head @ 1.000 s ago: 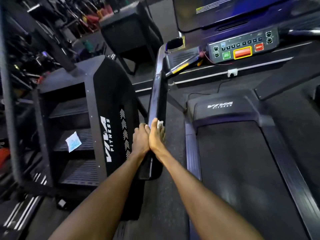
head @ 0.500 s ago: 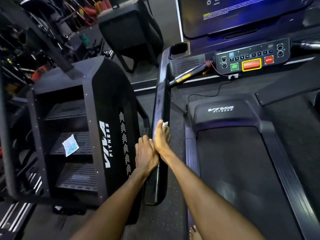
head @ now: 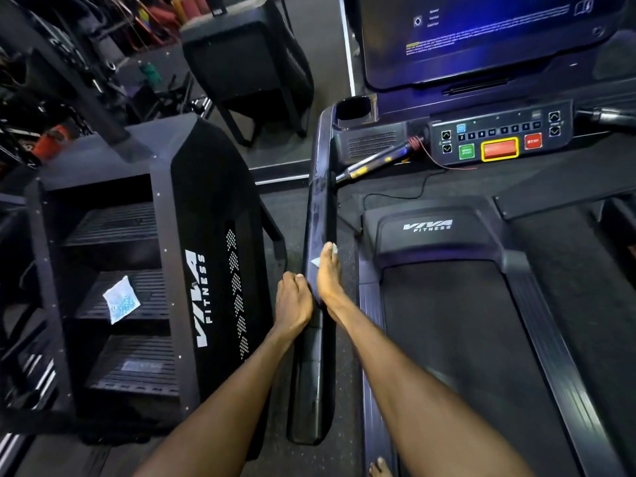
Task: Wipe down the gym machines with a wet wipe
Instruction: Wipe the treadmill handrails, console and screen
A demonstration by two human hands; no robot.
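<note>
Right hand (head: 328, 275) presses the wipe (head: 318, 260) flat-fingered on the rail (head: 320, 201), which runs away toward the console (head: 499, 136); left hand (head: 292, 302) seemingly grips the rail just behind.

left hand (head: 292, 306) curled (knuckles up), right hand (head: 328, 277) flat
</note>
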